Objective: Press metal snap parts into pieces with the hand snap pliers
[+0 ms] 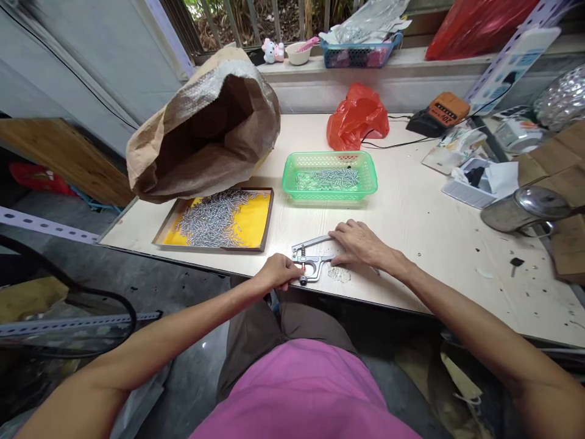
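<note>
Both hands (pixel 278 272) palm-down over pliers (pixel 313 259)

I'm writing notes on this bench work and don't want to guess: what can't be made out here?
All in the head view:
- Left hand: its own fingers hide anything pinched at the silver hand tool.
- Right hand: covers part of the tool's handles.
- Paper bag: shadow hides its inside.
- Tray: far edge partly behind the bag.

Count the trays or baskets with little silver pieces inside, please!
2: the yellow-lined tray, left, and the green basket, right of it. More could hide inside the paper bag.
</note>
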